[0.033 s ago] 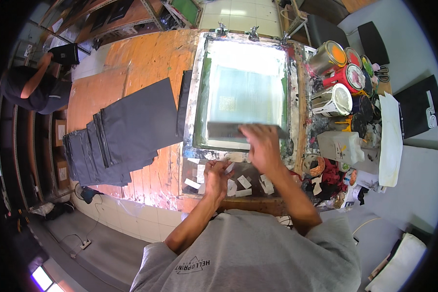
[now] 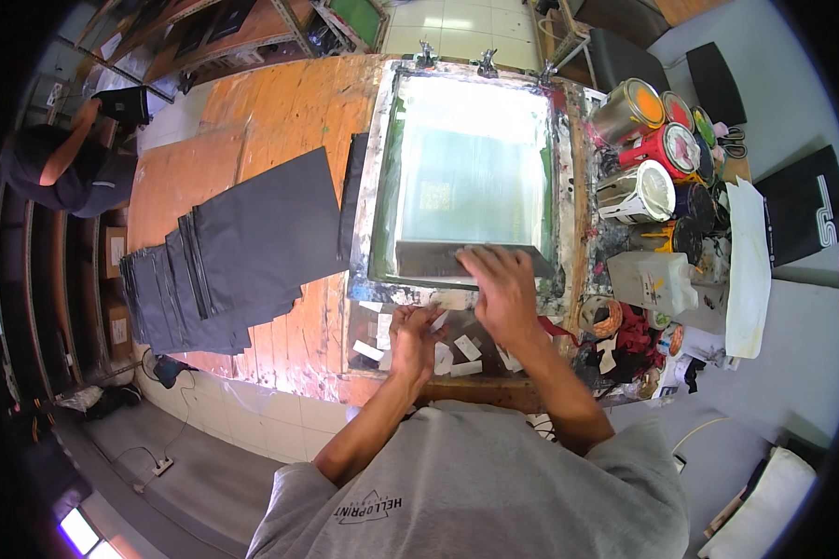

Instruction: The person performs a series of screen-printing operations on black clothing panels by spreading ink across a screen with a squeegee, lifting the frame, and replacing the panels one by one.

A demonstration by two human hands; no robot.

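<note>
A printing screen (image 2: 475,177) lies in a paint-stained frame (image 2: 371,186), with white ink spread thickest at its far end. My right hand (image 2: 503,289) is closed over the top of a wide, dark squeegee (image 2: 429,259), which stands across the mesh near the frame's close edge. At the front edge of the frame is my left hand (image 2: 414,345), its fingers curled and pinched against that edge. White paper or tape scraps (image 2: 468,348) lie on the dark strip beside it. Part of the squeegee's grip is hidden under my right hand.
Dark flat bags (image 2: 261,224) lie fanned out on the wooden table (image 2: 280,102) to the left. Ink cans (image 2: 636,191) and a grey tub (image 2: 651,281) crowd the right side, with rags (image 2: 629,345) nearer me. Hinge clamps (image 2: 487,61) grip the frame's far edge. Another person (image 2: 61,168) stands far left.
The squeegee and my right hand have shifted slightly toward me over the mesh, and the squeegee looks less blurred. My left hand stays at the frame's front edge.
</note>
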